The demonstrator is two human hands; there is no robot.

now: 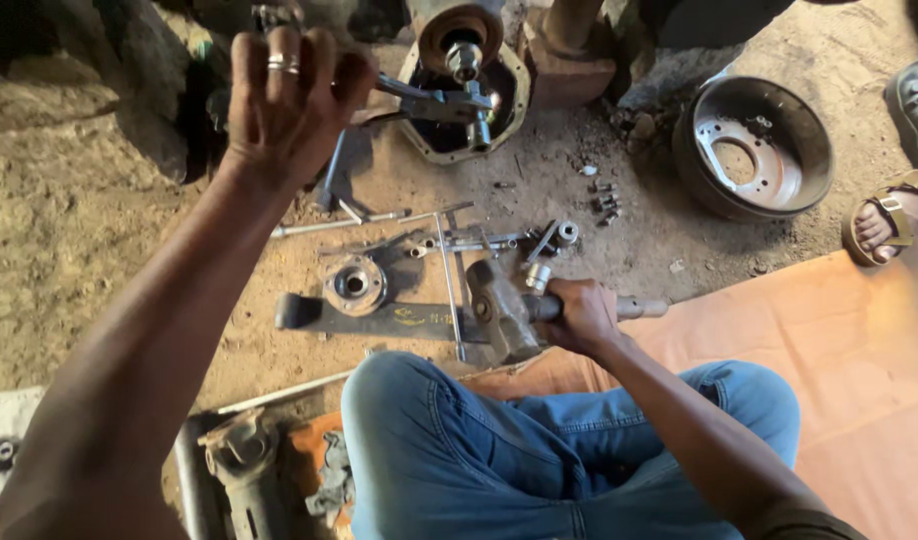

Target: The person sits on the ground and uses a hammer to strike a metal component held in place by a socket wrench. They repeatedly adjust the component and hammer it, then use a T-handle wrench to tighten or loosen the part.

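Hammer (504,315) is lying across your right hand (584,315), its grip pressing together around the handle, the grey worn head sticking out left above your knee. Your left hand (289,95) is closing its grip on a wrench (434,100) reaching to the hub (464,60). Rods, sockets and a flange (356,284) are cluttering the dirt floor (69,250) between; a brake drum (754,150) is sitting far right.

Person seen from the head camera: both forearms bare, no sleeves or gloves in view. The left hand (284,105) bears two silver rings (283,64) stacked on one finger; the right hand (584,315) wears no jewellery. Blue denim jeans (539,450), seamed and slightly faded at the knees, cover both legs.
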